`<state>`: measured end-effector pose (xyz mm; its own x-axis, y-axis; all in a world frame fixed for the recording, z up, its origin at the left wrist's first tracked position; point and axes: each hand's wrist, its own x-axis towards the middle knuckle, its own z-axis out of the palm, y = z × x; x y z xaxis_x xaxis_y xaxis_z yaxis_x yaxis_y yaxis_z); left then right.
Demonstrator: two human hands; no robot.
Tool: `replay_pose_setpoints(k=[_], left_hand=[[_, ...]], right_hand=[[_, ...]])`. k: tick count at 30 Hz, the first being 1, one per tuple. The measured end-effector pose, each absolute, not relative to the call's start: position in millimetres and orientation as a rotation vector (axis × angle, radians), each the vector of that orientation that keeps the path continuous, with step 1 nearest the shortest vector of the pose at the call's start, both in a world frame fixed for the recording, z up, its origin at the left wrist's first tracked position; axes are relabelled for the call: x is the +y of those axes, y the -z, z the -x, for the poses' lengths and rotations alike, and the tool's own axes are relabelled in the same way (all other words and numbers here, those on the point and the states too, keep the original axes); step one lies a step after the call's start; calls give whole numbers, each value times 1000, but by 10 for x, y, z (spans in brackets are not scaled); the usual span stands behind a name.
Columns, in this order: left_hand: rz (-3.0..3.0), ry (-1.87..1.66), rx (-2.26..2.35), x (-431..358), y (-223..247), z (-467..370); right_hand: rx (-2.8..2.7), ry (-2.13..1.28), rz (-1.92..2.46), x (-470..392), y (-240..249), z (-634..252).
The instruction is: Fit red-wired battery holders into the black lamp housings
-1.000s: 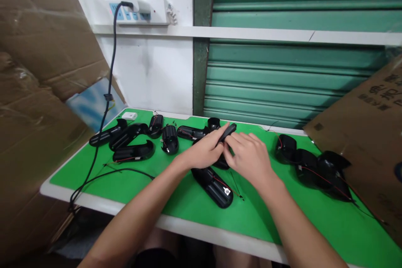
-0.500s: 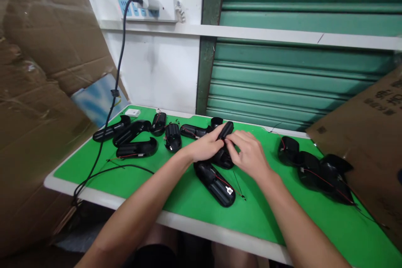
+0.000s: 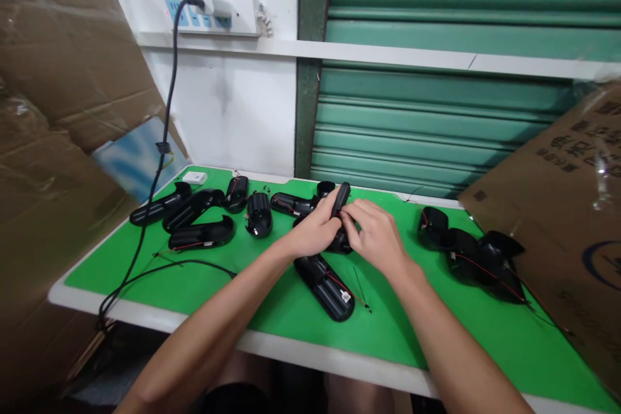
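Slim black ribbed plastic casing point(image 3: 343, 196), in the head view: raised over the middle of the green-topped counter point(image 3: 194, 297) with its white rim, tilted, upper end poking out above the fingers. Clasped along its side in the left hand point(image 3: 313, 229), thumb laid across the lower part. At its near side, the right hand point(image 3: 376, 233), fingers bent inward with tips touching or almost touching; impossible to tell whether pinching something small or merely pressing. Just below, partly under both hands, another dark casing point(image 3: 339, 244); nearer the body, a long black rounded shell point(image 3: 323, 288) with a red wire and a white tag. Off to the left, a loose cluster of similar black shells point(image 3: 201, 233); well apart to the right, a group of deeper black curved shells point(image 3: 460, 255) with thin wires.

Likely light and fairly stiff, probably a little slippery on the smooth faces, with any thin leads the most fragile part. Best taken by the long outer sides, near the middle, without squeezing hard or tugging at wires.

Hidden behind fingers: the lower end of the held piece and the exact point of contact. Hard to make out: a faint reddish line near the right fingertips, perhaps a wire. Cut off by the bottom edge: both forearms.
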<state>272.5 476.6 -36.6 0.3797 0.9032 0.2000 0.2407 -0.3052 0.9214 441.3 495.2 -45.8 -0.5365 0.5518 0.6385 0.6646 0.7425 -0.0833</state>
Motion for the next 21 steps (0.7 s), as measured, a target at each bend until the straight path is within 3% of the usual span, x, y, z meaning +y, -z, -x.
replay_pose_setpoints(k=[9, 18, 21], left_hand=[[-1728, -952, 963, 4789, 262, -2669], [-1447, -1097, 873, 4795, 285, -2723], [-1542, -1094, 870, 4768, 256, -2750]], right_hand=[[-2258, 169, 927, 4931, 321, -4506], [-1751, -820, 885, 4986, 290, -4531], [-1744, -947, 867, 4963, 281, -4506]])
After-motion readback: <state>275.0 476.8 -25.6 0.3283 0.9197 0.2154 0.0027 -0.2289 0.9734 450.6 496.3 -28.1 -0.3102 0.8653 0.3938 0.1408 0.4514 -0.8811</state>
